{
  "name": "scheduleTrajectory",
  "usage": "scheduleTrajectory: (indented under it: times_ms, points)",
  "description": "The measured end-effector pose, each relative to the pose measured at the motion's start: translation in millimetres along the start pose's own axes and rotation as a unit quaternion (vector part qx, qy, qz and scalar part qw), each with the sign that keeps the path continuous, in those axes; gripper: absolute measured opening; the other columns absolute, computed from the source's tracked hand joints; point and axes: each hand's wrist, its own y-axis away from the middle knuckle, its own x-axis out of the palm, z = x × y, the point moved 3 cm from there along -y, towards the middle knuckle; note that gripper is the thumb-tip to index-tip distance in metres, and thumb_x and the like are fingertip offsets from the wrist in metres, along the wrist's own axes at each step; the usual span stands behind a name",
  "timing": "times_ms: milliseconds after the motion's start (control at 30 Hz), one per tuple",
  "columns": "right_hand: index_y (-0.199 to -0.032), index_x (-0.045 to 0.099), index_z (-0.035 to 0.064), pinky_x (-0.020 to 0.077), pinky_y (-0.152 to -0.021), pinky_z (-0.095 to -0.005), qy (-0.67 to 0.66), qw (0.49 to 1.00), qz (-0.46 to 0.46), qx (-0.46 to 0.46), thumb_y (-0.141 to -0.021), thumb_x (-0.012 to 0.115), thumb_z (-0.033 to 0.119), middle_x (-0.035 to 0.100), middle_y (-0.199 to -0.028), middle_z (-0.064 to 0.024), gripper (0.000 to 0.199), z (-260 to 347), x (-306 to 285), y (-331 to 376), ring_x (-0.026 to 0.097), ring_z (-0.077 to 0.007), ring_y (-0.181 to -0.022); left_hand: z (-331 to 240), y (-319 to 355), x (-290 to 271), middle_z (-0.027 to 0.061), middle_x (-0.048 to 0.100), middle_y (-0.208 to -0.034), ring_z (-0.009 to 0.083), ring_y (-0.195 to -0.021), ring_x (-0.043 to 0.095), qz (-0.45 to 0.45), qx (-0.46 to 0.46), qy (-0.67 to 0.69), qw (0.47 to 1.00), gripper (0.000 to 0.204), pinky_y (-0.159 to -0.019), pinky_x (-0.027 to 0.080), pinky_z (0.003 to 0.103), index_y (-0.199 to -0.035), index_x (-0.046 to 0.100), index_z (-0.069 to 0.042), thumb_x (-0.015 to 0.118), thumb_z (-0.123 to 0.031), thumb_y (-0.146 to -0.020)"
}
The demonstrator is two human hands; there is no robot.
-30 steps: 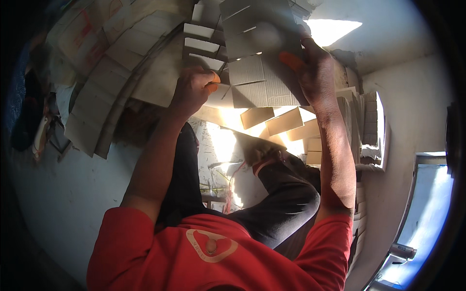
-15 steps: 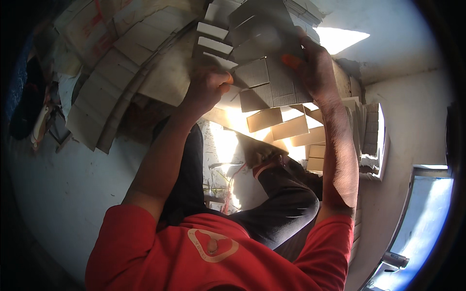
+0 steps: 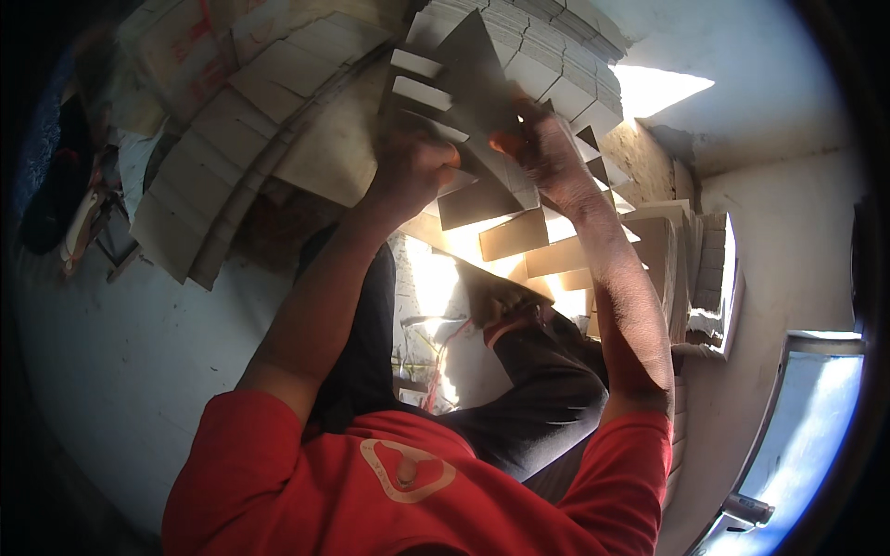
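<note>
A grey-brown cardboard divider (image 3: 482, 185), made of crossed slotted strips, is held up in front of me between both hands. On its left side my left hand (image 3: 417, 167) is closed, pinching the strips near their lower ends; its fingertips are partly in shadow. My right hand (image 3: 545, 153) grips the divider from the right, with the thumb and fingers bent round a panel. Orange covers show on fingers of both hands. Below the hands, more cardboard strips (image 3: 514, 235) stand crossed in bright sunlight; whether they join the held divider I cannot tell.
Behind the divider lies a stack of flat cardboard (image 3: 547, 51). Fanned cardboard sheets (image 3: 209, 153) rest at the left, and upright cardboard stacks (image 3: 663, 246) stand by the right wall. My bent legs (image 3: 528, 398) are below. A blue-white panel (image 3: 802, 408) is at the lower right.
The broad cardboard face has turned and narrowed, uncovering the stack behind it. My right hand has moved left, closer to my left hand, which has shifted slightly right.
</note>
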Motion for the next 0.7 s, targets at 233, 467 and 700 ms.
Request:
scheduleTrajectory:
  times_ms: [233, 467, 700]
  points:
    - [-0.12, 0.052, 0.0043, 0.049, -0.076, -0.0383, 0.057, 0.998, -0.031, -0.003, -0.08, 0.066, 0.012, 0.064, -0.097, -0.0202, 0.043, 15.5, 5.5, 7.4, 0.062, -0.0347, -0.091, 0.0, -0.5, -1.9, 0.0122, 0.061, -0.076, 0.0283, -0.075, 0.059, -0.006, 0.02, -0.015, 1.0, 0.015, -0.067, 0.047, 0.038, -0.081, 0.065, -0.004, 0.07, -0.002, -0.066]
    - [-0.093, 0.064, 0.0012, 0.0491, -0.065, -0.0433, 0.071, 0.994, -0.027, -0.078, -0.083, 0.061, 0.012, 0.063, -0.079, -0.0203, 0.015, 18.9, 20.6, 16.4, 0.061, -0.0387, -0.074, -7.9, -0.9, -3.4, 0.0111, 0.061, -0.075, 0.0271, -0.075, 0.058, 0.003, 0.018, -0.01, 1.0, 0.016, -0.068, 0.047, 0.037, -0.082, 0.066, -0.004, 0.07, -0.002, -0.067]
    - [-0.095, 0.062, 0.0073, 0.0496, -0.074, -0.0423, 0.035, 0.997, -0.033, -0.056, -0.077, 0.062, 0.009, 0.065, -0.085, -0.0184, 0.018, 1.2, 23.0, -4.7, 0.062, -0.0358, -0.084, -3.8, 1.2, -5.2, 0.0092, 0.062, -0.082, 0.0259, -0.083, 0.056, -0.021, 0.036, -0.035, 0.999, 0.029, -0.073, 0.047, 0.036, -0.092, 0.066, -0.004, 0.072, 0.0, -0.064]
